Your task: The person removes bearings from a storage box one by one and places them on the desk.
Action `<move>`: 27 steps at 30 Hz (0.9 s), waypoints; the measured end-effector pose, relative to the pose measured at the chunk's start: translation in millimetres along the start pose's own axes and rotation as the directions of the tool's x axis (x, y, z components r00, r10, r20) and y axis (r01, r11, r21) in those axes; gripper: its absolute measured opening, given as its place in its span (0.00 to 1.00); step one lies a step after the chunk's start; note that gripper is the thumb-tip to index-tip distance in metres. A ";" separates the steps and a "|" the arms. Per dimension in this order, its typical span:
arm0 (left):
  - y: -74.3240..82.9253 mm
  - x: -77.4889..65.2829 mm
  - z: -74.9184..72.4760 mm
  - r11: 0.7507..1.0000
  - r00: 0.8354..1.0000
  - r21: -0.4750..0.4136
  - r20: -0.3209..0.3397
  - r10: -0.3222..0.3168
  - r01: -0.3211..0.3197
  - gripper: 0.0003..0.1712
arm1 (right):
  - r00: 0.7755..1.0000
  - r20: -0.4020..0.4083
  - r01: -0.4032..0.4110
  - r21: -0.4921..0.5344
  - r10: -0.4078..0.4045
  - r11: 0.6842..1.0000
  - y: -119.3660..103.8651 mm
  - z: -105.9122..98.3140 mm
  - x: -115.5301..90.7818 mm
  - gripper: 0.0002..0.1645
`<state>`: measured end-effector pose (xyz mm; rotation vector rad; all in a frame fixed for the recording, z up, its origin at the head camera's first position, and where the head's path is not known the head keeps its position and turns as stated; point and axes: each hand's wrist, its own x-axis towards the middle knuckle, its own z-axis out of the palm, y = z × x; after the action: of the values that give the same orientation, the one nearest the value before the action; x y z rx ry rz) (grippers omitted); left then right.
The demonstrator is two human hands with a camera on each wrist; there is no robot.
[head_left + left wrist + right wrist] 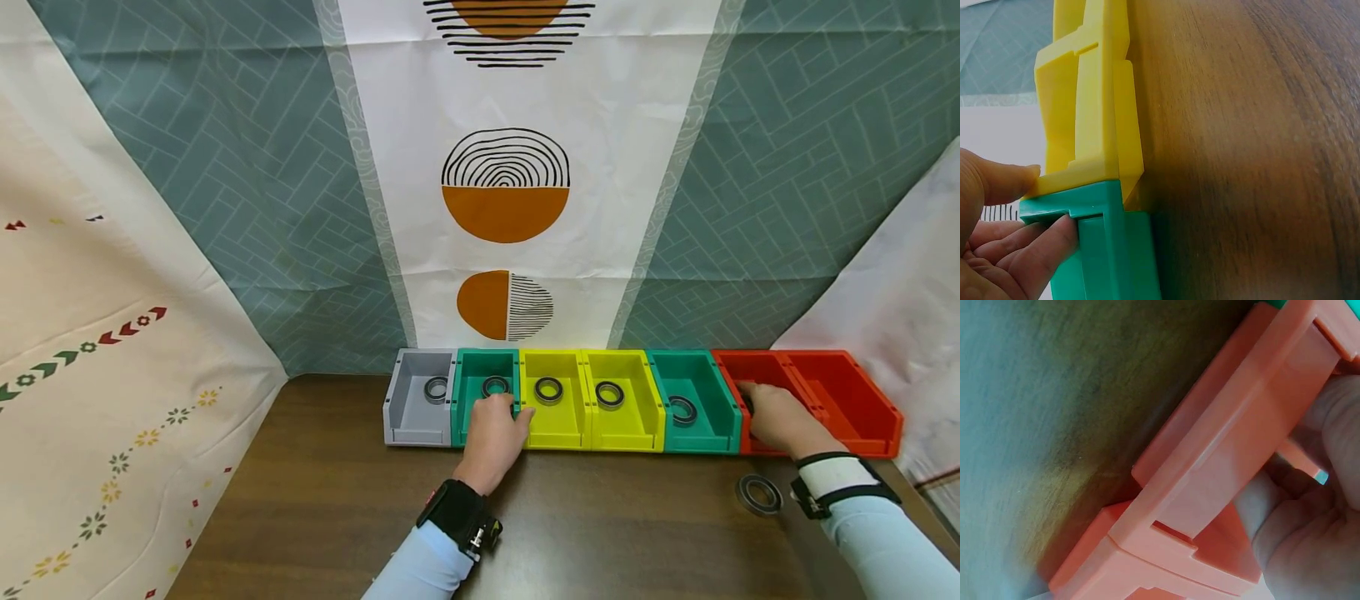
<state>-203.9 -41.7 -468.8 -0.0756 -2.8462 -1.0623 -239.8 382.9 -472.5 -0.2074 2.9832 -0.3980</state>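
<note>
My left hand (492,440) is at the wall between a teal bin (487,360) and a yellow bin (551,425). In the left wrist view its thumb lies on the yellow rim and its fingers dip inside the teal bin, pinching the joined walls. A ball bearing (495,386) lies in that teal bin, just beyond the hand. My right hand (783,417) reaches into the left red bin (753,364), fingers curled. A dark edge of a bearing (747,403) shows at its fingertips; the rest is hidden by the hand.
The bins stand in a row against the hanging cloth (502,308). Bearings lie in the grey bin (420,425), both yellow bins and the right teal bin (693,379). Another bearing (772,504) lies on the wooden table (600,525). At the far right is a second red bin (847,400).
</note>
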 end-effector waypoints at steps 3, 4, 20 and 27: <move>0.8 0.4 -0.9 1.000 1.000 0.000 0.004 -0.002 0.002 0.25 | 1.000 -0.005 0.008 -0.014 -0.008 1.000 0.8 1.2 0.7 0.41; 1.0 0.4 -1.2 1.000 1.000 0.000 0.006 -0.002 0.002 0.25 | 1.000 -0.011 0.015 -0.023 -0.015 1.000 1.5 1.8 0.4 0.40; 0.9 0.0 -0.3 0.999 0.999 -0.035 0.030 -0.024 0.025 0.26 | 0.987 -0.159 0.030 0.035 -0.024 0.999 8.4 5.4 -13.3 0.35; 0.8 -1.1 -1.5 0.999 0.999 -0.042 0.020 -0.027 0.028 0.26 | 0.970 -0.238 0.071 0.053 -0.056 0.996 9.2 -2.3 -19.5 0.33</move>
<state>-202.7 -42.2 -467.3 -0.0503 -2.8500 -1.1335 -222.1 395.2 -470.7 -0.2680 3.1981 -0.5580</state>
